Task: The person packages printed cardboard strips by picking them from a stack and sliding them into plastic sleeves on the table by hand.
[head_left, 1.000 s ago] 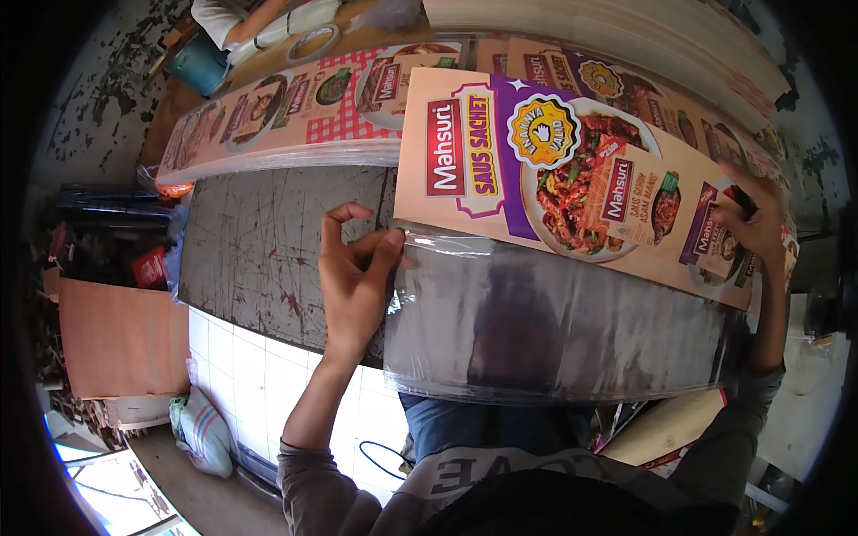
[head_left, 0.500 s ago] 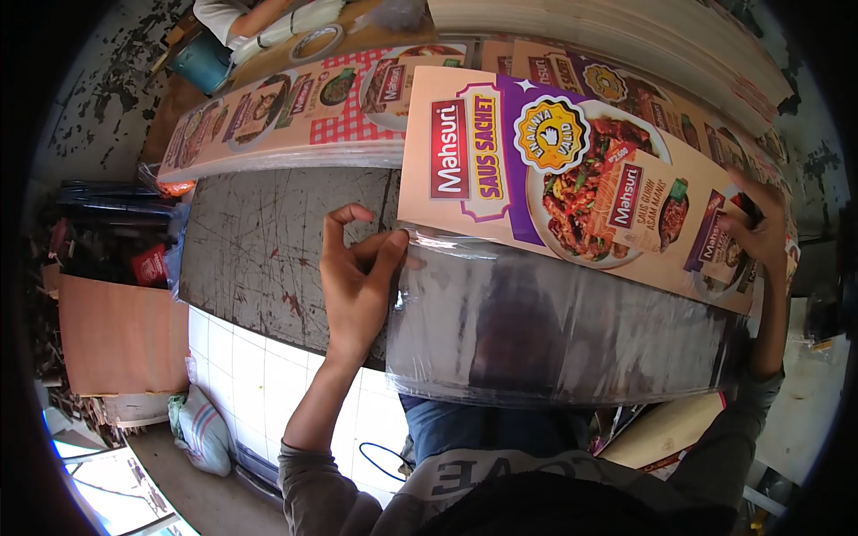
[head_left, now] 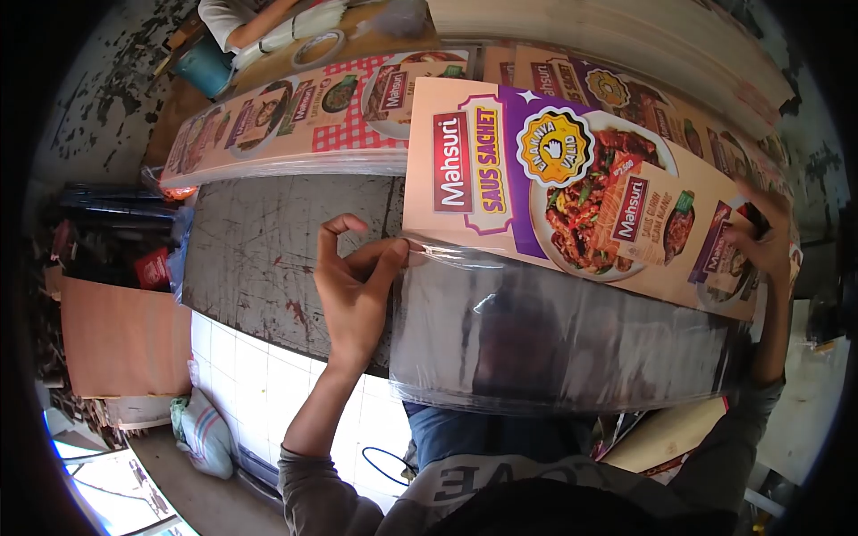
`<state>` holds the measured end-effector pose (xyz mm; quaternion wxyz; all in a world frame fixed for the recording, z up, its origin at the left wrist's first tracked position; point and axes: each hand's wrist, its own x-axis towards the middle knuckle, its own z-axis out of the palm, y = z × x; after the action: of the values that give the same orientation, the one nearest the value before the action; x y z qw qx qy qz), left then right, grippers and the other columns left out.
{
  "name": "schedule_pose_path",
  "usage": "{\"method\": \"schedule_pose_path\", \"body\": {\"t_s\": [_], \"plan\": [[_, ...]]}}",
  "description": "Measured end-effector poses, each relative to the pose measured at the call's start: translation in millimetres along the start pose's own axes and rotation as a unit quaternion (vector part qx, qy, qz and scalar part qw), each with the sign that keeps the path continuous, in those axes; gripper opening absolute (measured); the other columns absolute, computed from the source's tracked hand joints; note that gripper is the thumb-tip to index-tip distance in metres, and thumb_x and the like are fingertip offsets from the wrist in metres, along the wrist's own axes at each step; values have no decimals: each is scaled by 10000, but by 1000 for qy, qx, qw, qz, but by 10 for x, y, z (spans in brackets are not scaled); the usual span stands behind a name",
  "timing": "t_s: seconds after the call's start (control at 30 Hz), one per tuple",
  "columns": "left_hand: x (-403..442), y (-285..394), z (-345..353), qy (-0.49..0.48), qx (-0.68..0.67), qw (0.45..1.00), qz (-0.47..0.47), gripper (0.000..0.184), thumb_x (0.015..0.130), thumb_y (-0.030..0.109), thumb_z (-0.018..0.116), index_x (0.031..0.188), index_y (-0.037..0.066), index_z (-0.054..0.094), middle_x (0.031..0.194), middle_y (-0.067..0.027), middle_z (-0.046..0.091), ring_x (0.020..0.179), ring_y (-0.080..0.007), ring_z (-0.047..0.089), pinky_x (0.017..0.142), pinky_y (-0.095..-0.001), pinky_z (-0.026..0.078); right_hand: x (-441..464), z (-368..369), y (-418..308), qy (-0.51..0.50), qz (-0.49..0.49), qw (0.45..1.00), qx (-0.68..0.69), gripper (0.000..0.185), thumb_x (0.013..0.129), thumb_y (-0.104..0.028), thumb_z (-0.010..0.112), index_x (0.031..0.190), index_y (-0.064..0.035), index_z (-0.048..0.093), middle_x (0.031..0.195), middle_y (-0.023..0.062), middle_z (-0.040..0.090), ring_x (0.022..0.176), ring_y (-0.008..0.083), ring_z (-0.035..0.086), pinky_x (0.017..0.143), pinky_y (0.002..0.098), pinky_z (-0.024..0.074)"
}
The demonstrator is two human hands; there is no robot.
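Note:
A printed cardboard sheet (head_left: 465,214) with "Mahsuri Saus Sachet" and a plate of food on it lies slanted in front of me. Below it, nearer my body, is a stack of glossy clear plastic bags (head_left: 545,330). My left hand (head_left: 357,290) pinches the upper left edge of the plastic between thumb and index finger, close to the sheet's lower left corner. Over at the right end of the sheet, my right hand (head_left: 764,237) grips it, thumb on the printed face. How far the sheet sits inside the plastic I cannot tell.
Printed sheets in clear plastic (head_left: 277,121) are stacked behind the scratched dark table (head_left: 268,241). Beyond them are a tape roll (head_left: 319,49), a teal bucket (head_left: 204,70) and another person's arm (head_left: 259,25). A white sack (head_left: 207,433) rests on the floor at left.
Everything in view sits slightly lower than before, as if the camera tilted. Both hands keep their holds, with almost no shift of the sheet against the plastic.

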<state>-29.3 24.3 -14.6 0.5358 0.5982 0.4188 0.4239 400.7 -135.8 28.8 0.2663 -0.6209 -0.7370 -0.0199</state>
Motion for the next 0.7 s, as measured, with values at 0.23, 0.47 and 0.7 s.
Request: {"method": "schedule_pose_path", "body": {"t_s": [0.23,0.47,0.7], "plan": [[14,-3,7,-5,9,1000,7,295,820,-28,548,997,-13,312,796,-189,649,755,-162,629,723,-238,477,78,21,-80,27,-40,997,-54,585,579,-180,763,1104,-3,577,747,96,612,644,152,568,638,268,443],[13,24,15,-9,13,1000,3,265,824,-26,542,957,1,315,792,-192,647,741,-175,636,716,-253,492,78,47,-4,8,-3,1000,22,584,589,-183,754,1111,3,572,741,75,619,645,115,563,599,239,432],[15,2,5,-13,-9,1000,5,273,822,-33,536,930,14,290,788,-205,640,752,-187,640,717,-261,501,82,36,48,0,-11,998,59,594,599,-165,762,1125,21,558,755,63,623,614,80,536,550,220,417]]}}
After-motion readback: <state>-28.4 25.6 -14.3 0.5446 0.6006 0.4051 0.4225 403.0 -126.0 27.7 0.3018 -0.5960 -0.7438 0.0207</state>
